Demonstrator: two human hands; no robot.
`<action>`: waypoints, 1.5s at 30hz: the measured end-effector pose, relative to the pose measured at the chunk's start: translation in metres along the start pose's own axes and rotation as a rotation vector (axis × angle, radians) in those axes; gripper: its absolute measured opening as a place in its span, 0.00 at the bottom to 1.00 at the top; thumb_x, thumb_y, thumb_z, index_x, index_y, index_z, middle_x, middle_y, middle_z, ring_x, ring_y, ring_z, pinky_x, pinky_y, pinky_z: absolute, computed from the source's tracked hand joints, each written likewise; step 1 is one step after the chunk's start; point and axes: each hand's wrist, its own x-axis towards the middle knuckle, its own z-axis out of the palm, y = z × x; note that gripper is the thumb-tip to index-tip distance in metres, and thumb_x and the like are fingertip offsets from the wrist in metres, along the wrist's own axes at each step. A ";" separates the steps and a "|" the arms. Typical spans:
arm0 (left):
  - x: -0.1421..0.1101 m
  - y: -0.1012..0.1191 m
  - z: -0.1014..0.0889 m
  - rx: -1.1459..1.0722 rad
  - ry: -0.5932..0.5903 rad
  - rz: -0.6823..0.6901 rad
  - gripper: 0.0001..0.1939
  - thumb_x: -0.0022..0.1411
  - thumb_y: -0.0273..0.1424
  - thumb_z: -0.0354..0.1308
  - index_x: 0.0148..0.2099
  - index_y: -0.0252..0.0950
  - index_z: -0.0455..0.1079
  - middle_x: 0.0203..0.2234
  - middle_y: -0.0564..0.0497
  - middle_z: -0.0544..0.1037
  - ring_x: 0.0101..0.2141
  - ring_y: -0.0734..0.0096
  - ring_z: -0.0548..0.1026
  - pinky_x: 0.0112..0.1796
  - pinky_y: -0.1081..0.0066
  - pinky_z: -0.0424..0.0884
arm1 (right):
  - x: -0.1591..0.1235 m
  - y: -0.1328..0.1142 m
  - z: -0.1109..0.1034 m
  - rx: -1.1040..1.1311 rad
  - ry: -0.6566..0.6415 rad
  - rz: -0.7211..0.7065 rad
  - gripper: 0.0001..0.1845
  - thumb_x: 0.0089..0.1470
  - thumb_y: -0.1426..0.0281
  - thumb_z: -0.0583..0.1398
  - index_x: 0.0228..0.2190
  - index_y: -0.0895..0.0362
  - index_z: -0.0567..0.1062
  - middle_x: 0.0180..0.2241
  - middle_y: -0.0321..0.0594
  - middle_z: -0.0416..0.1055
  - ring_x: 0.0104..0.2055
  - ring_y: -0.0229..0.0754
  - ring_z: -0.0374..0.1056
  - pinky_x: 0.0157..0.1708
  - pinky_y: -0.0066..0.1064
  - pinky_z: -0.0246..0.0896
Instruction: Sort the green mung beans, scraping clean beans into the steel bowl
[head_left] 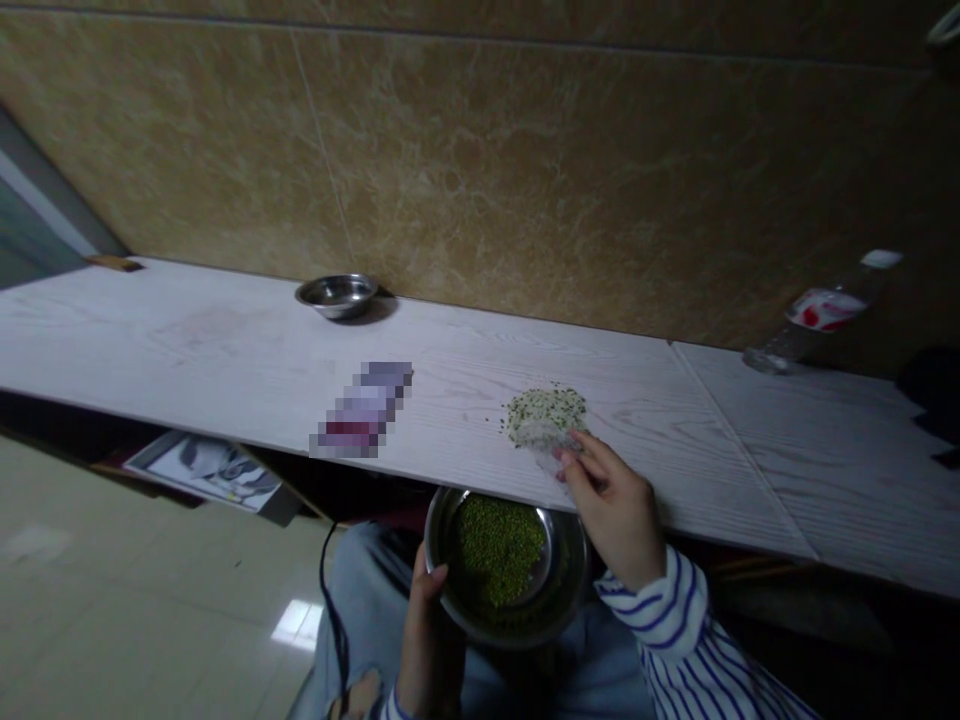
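My left hand [431, 625] grips the left rim of a metal bowl [566, 590], its thumb over the edge. The bowl sits just below the table's front edge, above my lap, and holds green mung beans [499, 550]. Above it, my right hand [615, 495] pinches a piece of clear, crinkled plastic [544, 440] at the table edge. That plastic touches the near side of a pile of pale grains mixed with green beans [551, 408], with a few loose beans scattered around it.
On the white wood-grain table [225, 370], a small metal bowl [337, 297] stands near the wall. A blurred-out flat item [364, 410] lies left of the pile. At the right, a clear plastic bottle [825, 312] leans by the wall. Below is an open shelf with papers [206, 470].
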 end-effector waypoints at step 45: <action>0.025 0.016 -0.016 -0.096 0.018 -0.076 0.30 0.53 0.35 0.64 0.60 0.44 0.74 0.52 0.45 0.81 0.57 0.43 0.73 0.57 0.51 0.66 | -0.008 -0.027 0.040 -0.464 0.166 -0.374 0.15 0.62 0.72 0.58 0.43 0.66 0.81 0.34 0.50 0.84 0.25 0.44 0.79 0.31 0.30 0.78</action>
